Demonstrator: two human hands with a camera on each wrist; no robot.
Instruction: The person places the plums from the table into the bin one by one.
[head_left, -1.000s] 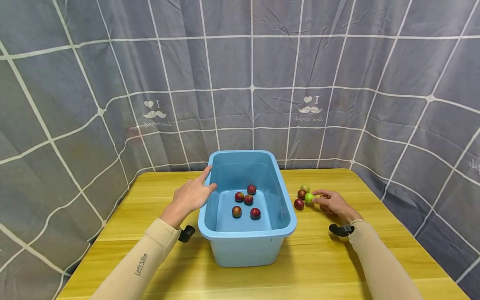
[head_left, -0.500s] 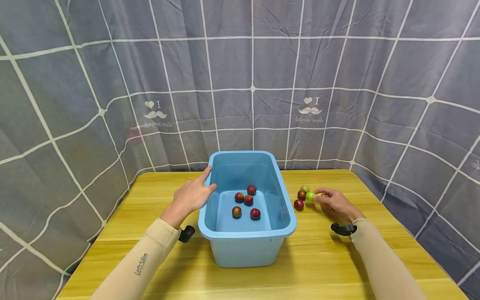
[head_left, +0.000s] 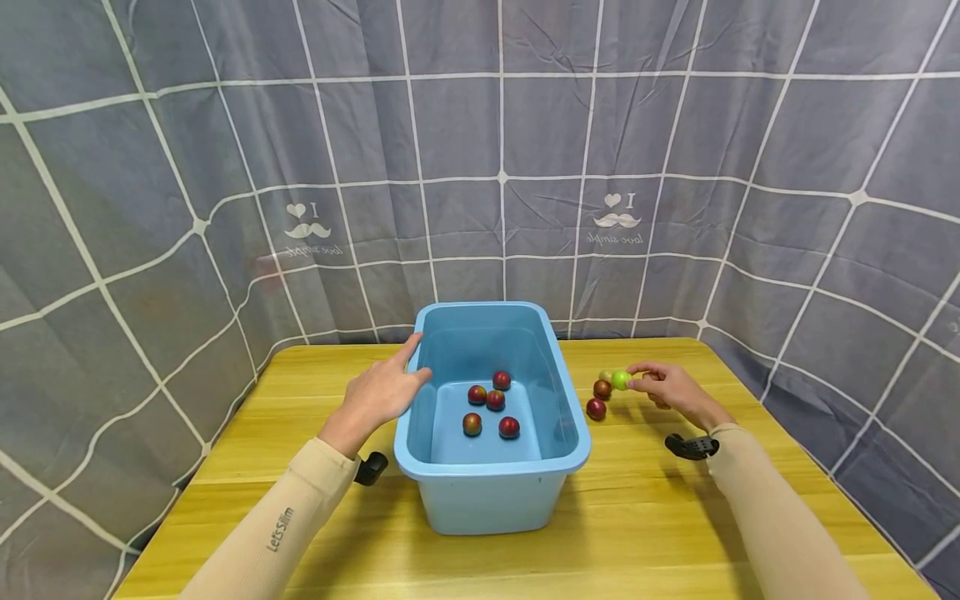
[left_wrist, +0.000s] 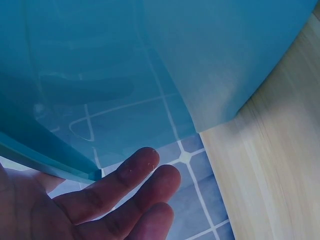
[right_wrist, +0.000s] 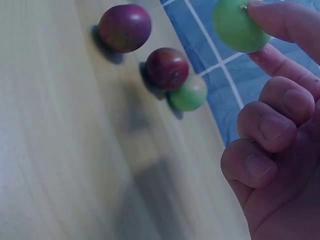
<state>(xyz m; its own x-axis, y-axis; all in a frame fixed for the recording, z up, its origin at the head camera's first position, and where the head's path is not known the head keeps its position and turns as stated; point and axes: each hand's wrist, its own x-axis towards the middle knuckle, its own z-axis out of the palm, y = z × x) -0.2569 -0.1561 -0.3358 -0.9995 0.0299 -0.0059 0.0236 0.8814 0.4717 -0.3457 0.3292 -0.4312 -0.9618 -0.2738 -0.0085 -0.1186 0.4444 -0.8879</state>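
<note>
My right hand (head_left: pixel 675 393) pinches a bright green plum (head_left: pixel 620 380) between thumb and index finger; its other fingers are curled toward the palm. In the right wrist view the green plum (right_wrist: pixel 240 25) is held above the table. Near it lie two reddish plums (right_wrist: pixel 125 28) and a paler green one (right_wrist: pixel 188 93). My left hand (head_left: pixel 381 392) rests at the left rim of a blue plastic tub (head_left: pixel 495 504), thumb and index finger over the edge. In the left wrist view the other fingers (left_wrist: pixel 137 167) extend loosely outside the tub wall. Several dark red plums (head_left: pixel 495 400) lie inside it.
The tub stands on a yellow wood-grain table (head_left: pixel 360 533). A grey curtain with white grid lines (head_left: pixel 465 133) hangs behind and beside the table. Dark straps (head_left: pixel 692 447) sit on both wrists.
My right hand has lifted the bright green plum a little and moved it away from me, so it now partly covers the paler green one. The left hand stays put.
</note>
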